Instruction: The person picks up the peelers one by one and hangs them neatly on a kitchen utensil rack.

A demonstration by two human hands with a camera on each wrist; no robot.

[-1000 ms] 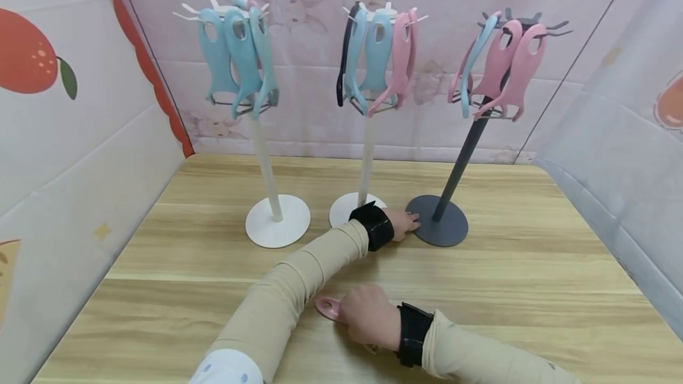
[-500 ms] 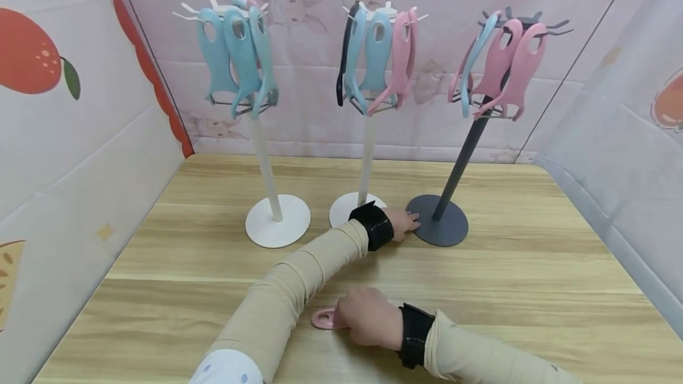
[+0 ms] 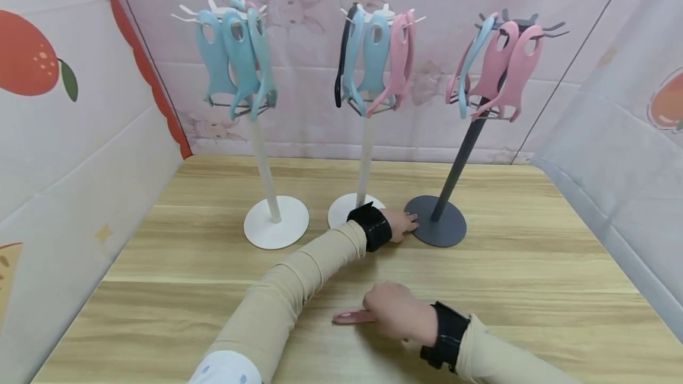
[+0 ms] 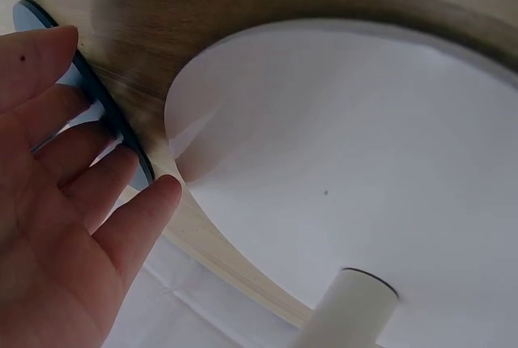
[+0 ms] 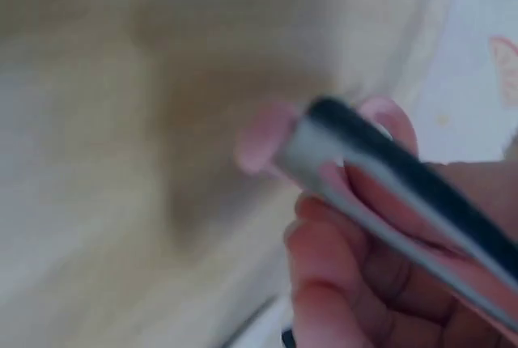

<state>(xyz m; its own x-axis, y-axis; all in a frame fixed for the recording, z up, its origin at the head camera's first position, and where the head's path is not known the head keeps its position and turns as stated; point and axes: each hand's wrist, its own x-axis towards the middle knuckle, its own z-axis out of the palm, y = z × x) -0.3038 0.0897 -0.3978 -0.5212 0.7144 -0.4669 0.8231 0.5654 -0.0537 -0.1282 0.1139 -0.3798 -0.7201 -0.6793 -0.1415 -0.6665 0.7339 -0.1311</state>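
My right hand (image 3: 402, 314) grips a pink peeler (image 3: 354, 317) low over the front middle of the table; its holed handle end sticks out to the left. In the right wrist view, the peeler's metal blade (image 5: 380, 154) runs blurred across the curled fingers. Farther back, my left hand (image 3: 400, 225) rests its fingertips on the edge of the dark grey stand base (image 3: 443, 231). The left wrist view shows those fingers (image 4: 133, 218) spread and loosely bent, beside the middle stand's white base (image 4: 324, 162). The dark stand bears pink peelers (image 3: 520, 70) and a blue one (image 3: 469, 67).
Two white stands (image 3: 261, 170) stand left of the dark one. Blue peelers (image 3: 242, 55) hang on the left stand; blue, pink (image 3: 397, 64) and black ones hang on the middle stand. My left forearm (image 3: 299, 283) crosses the table (image 3: 160, 313). A patterned cloth hangs behind.
My right hand has moved a little to the right with the pink peeler, which has turned in the grip and now shows more edge-on. The left hand stays at the dark base.
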